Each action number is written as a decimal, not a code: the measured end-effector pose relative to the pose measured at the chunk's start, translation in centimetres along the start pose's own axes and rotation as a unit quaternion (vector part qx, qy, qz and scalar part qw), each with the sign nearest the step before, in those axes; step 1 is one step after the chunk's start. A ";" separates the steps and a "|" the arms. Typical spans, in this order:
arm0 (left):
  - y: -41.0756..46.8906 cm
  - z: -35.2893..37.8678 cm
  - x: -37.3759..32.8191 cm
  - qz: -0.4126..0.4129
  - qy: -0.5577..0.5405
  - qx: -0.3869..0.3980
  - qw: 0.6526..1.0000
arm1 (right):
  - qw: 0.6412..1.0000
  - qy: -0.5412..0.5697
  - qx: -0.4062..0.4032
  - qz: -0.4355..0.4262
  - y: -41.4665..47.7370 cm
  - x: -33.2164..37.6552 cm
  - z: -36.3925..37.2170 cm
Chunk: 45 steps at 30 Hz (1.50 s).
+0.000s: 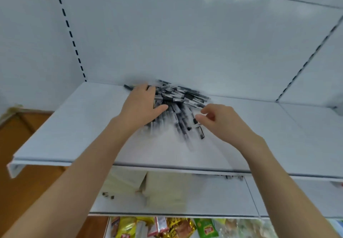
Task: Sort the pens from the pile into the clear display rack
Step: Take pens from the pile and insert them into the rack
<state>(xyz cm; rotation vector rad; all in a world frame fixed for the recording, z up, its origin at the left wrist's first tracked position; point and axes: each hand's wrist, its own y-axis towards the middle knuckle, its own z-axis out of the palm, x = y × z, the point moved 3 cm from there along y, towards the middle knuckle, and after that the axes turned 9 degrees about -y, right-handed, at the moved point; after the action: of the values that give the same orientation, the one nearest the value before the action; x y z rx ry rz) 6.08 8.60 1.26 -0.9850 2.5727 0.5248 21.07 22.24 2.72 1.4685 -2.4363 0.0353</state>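
- The pile of pens (178,98), dark-capped with clear barrels, lies heaped on the white shelf (74,126), toward its back wall; its nearer edge is smeared by motion blur.
- The left hand (143,105) lies palm-down on the pile's 9 o'clock side, fingers spread flat over the pens, thumb pointing toward 3 o'clock; it presses on them rather than closing around any one.
- The right hand (220,120) sits at the pile's 4 o'clock edge, fingers curled with thumb and forefinger tips drawn close together just above one pen (199,129) that sticks out toward 6 o'clock; whether the tips actually grip it I cannot tell.
- Both bare forearms reach in from 7 and 5 o'clock across the shelf's front lip.
- A lower shelf (213,197) shows beneath, at 6 o'clock, carrying pale, blurred boxes (163,189) and a few small dark bits (108,195).
- Below that, at the bottom edge, lie colourful snack packets (167,227) in yellow, red and green.
- A brown floor (27,191) shows at 8 o'clock.
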 end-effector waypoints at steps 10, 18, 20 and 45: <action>2.3 1.6 1.0 -0.095 0.050 0.082 0.991 | 0.998 -0.040 0.050 0.000 2.7 -1.0 2.9; 2.4 1.3 0.6 -0.119 -0.007 0.076 0.990 | 0.997 -0.021 0.062 0.031 2.8 -1.2 2.5; 2.5 1.4 0.6 -0.126 -0.026 0.065 0.990 | 0.997 -0.018 0.060 0.037 2.8 -1.0 2.3; 2.7 0.2 -0.4 -0.046 -0.345 -0.088 0.933 | 0.930 0.342 -0.093 0.095 2.6 -1.1 1.4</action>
<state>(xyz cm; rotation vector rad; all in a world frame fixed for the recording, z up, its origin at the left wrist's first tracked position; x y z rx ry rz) 4.51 10.80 1.80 -0.7817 1.8671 0.9015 19.00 24.19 1.44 0.9220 -1.9254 0.2973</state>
